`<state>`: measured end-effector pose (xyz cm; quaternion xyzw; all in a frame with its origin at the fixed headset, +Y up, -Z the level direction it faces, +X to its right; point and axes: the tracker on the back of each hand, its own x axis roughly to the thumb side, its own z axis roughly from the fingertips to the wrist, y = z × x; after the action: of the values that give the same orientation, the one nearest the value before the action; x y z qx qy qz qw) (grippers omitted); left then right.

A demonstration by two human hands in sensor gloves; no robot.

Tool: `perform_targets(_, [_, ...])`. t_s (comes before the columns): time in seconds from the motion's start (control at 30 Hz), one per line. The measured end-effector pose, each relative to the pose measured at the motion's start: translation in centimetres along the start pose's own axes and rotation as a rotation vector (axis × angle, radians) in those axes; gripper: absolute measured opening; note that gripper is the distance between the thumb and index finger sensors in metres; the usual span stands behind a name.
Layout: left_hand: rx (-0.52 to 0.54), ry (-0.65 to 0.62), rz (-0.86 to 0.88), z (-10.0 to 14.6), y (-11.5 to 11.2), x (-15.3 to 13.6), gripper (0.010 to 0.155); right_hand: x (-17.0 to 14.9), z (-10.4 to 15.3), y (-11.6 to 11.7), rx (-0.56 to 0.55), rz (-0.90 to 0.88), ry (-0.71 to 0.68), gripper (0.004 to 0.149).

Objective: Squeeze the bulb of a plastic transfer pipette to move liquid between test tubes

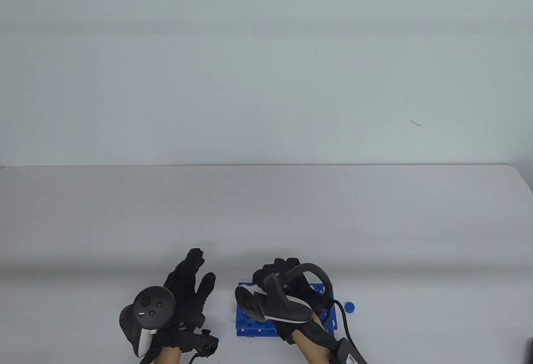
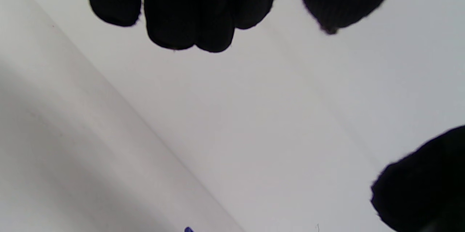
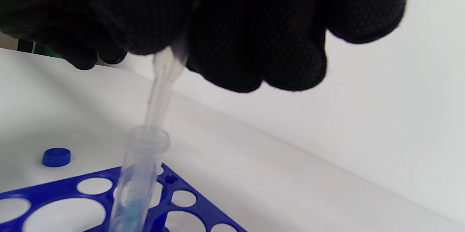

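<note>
A blue test tube rack sits at the table's near edge, also in the right wrist view. A clear test tube with a little blue liquid stands in it. My right hand is over the rack and grips the bulb end of a clear plastic pipette, whose stem goes down into the tube's mouth. My left hand lies to the left of the rack with fingers spread, holding nothing; its fingers hang over bare table.
A blue tube cap lies on the table right of the rack, also in the right wrist view. A black cable runs from the right wrist. The white table stretches far behind.
</note>
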<state>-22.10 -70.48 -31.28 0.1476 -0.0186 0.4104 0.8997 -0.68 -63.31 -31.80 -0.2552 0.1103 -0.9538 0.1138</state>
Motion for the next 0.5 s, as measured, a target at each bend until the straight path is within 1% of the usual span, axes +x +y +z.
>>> perform_targets(0.5, [-0.002, -0.001, -0.003, 0.02, -0.01, -0.02, 0.076, -0.14, -0.02, 0.53, 0.026, -0.074, 0.011, 0.047])
